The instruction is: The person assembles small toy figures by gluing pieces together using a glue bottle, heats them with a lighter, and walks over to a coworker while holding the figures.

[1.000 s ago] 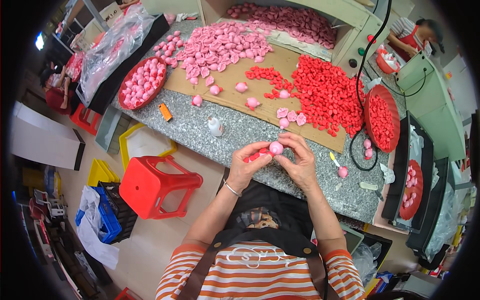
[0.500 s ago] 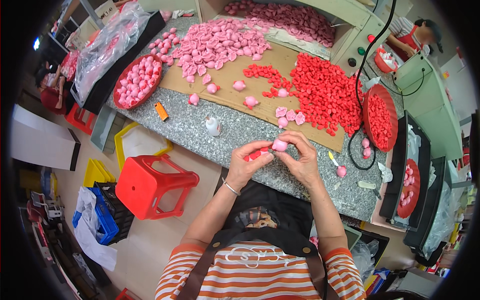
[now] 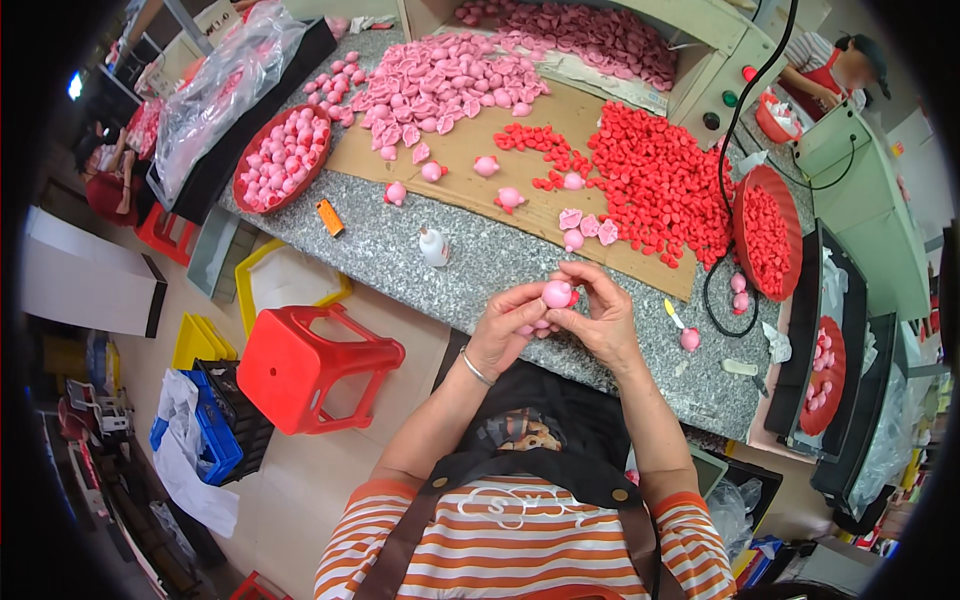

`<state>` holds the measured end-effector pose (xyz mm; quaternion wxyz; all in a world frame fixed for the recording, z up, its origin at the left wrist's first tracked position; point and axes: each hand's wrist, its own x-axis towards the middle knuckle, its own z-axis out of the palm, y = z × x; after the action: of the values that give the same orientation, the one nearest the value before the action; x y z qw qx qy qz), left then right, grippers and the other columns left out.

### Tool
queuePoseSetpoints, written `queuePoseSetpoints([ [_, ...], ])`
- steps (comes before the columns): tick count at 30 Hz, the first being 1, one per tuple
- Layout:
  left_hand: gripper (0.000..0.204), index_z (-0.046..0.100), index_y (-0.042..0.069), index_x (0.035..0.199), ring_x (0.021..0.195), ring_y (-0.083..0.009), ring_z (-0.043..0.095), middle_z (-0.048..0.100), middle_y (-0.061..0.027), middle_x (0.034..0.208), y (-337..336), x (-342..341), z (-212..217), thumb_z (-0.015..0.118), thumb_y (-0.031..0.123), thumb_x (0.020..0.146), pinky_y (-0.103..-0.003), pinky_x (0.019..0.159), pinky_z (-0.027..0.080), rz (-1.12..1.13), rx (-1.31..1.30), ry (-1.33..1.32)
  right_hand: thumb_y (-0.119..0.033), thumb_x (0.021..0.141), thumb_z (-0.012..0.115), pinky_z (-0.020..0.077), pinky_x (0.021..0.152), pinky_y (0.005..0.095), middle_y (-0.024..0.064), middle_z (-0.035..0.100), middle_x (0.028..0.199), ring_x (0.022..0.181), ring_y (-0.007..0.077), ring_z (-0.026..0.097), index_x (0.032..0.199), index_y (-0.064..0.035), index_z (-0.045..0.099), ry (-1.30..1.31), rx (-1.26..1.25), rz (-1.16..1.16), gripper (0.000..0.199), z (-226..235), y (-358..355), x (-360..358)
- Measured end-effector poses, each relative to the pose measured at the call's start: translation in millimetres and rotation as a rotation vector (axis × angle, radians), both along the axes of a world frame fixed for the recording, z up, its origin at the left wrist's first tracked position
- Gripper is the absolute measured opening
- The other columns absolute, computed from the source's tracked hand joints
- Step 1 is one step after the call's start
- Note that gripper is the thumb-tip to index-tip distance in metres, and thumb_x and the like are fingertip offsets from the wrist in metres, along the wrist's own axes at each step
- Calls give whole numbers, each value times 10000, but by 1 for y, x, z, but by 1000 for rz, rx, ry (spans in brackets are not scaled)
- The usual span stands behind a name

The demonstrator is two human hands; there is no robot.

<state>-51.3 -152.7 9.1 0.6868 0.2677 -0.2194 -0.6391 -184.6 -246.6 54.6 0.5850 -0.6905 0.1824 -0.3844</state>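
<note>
Pink ball and attached-looking red piece sit pinched between the fingers of the left hand and right hand, over the near edge of the tabletop. Several red-tipped balls on the cardboard look joined already; the pink heap and red heap suggest much remains.

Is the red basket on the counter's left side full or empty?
Full, or nearly so: pink pieces lie heaped across the red basket, up near its rim.
</note>
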Motion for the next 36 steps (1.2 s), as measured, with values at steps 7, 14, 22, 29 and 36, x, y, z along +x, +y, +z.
queuePoseSetpoints([
  [7, 353, 551, 29, 1228, 859, -115, 578, 623, -81, 1082, 0, 1, 3, 574, 203, 922, -256, 702, 459, 8, 68, 41, -12, 683, 752, 490, 830, 305, 80, 641, 979, 928, 194, 617, 1127, -33, 606, 187, -212, -157, 468, 17, 5, 3],
  [14, 313, 621, 14, 1115, 850, -97, 573, 622, -65, 1045, 5, 0, 19, 673, 7, 806, -242, 728, 473, 214, 74, -341, 29, 735, 696, 486, 863, 322, 92, 570, 1112, 1006, 194, 588, 1042, -29, 607, 84, -90, -58, 324, 4, 5, -1],
  [22, 306, 644, -12, 1038, 897, -106, 581, 611, -54, 990, 6, 4, 27, 723, -22, 743, -227, 785, 465, 343, 14, -778, 59, 806, 627, 397, 1013, 355, 106, 510, 1172, 1129, 203, 519, 1113, -29, 517, -248, 377, 119, 338, -18, 5, -3],
  [29, 290, 646, -10, 1031, 907, -114, 581, 612, -60, 993, 6, 2, 30, 724, -8, 752, -228, 797, 464, 397, -31, -840, 50, 825, 625, 398, 1012, 351, 106, 498, 1193, 1156, 207, 502, 1091, -41, 493, -249, 407, 159, 311, -20, 8, -1],
  [36, 290, 633, -11, 1054, 910, -108, 590, 630, -63, 1015, 7, 2, 27, 706, -17, 774, -225, 804, 478, 386, 46, -651, 36, 731, 733, 480, 857, 312, 78, 520, 1044, 974, 186, 551, 1010, -39, 580, 5, 66, -115, 327, -11, 17, 4],
])
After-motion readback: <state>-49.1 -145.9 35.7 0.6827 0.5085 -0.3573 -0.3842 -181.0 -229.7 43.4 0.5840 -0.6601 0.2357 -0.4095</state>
